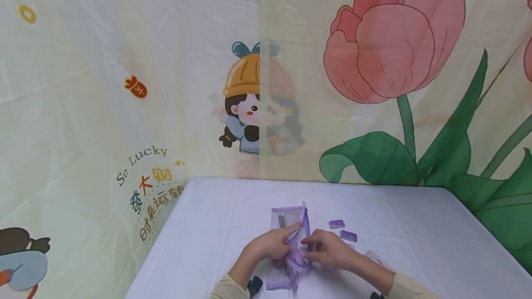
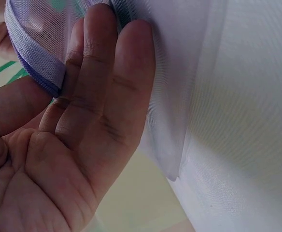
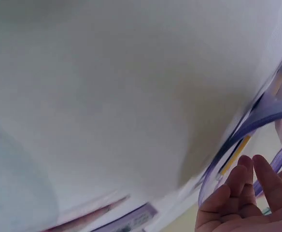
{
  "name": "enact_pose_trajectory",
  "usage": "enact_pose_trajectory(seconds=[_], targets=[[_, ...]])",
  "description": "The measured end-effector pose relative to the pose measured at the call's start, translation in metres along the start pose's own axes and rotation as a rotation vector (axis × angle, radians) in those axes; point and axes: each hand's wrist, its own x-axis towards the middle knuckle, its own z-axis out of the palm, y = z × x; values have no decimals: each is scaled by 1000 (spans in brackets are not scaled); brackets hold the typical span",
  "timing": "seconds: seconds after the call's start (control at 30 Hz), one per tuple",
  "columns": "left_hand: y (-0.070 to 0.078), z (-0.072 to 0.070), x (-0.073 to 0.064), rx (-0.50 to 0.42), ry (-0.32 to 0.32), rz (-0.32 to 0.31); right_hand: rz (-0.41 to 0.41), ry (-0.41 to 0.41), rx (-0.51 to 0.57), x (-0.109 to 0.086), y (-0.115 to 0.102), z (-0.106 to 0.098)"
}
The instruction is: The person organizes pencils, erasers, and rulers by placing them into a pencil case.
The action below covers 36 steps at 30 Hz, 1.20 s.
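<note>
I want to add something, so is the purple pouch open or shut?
Open: the pouch has its zippered edges spread apart around a gap.

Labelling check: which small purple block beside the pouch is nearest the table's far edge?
The uppermost block in the head view; the other blocks sit lower.

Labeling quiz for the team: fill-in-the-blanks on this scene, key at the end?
1. The left hand touches a mesh pouch edged in the color ____.
2. In the head view, small blocks lie nearer the right hand than the ____ hand.
3. The curved English lettering reads "So ____".

Missing words: purple; left; Lucky.
</note>
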Motion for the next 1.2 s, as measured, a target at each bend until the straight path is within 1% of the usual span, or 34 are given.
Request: enact_pose_trajectory(seconds=[0.13, 0.23, 0.37, 0.57, 0.67, 0.8, 0.93, 1.03, 1.1, 1.2], targets=[[0, 0, 0, 9, -2, 4, 11, 9, -67, -5, -1, -7], [-1, 0, -1, 7, -5, 6, 9, 18, -145, -10, 0, -11], [-3, 0, -3, -3, -9, 12, -19, 49, -249, -18, 1, -14], [-5, -1, -6, 9, -19, 23, -101, 120, -370, -29, 8, -20], [-6, -1, -7, 17, -28, 25, -110, 156, -416, -35, 12, -24], [-7, -1, -7, 22, -33, 24, -101, 189, -438, -43, 22, -31], [-8, -1, -7, 15, -34, 25, -96, 234, -437, -49, 31, -40], [-9, 0, -8, 8, -36, 25, -122, 269, -442, -52, 36, -46], [-9, -1, -9, 6, -38, 22, -130, 280, -452, -54, 40, -49], [-9, -1, -10, 10, -43, 22, -116, 286, -468, -58, 41, -55]])
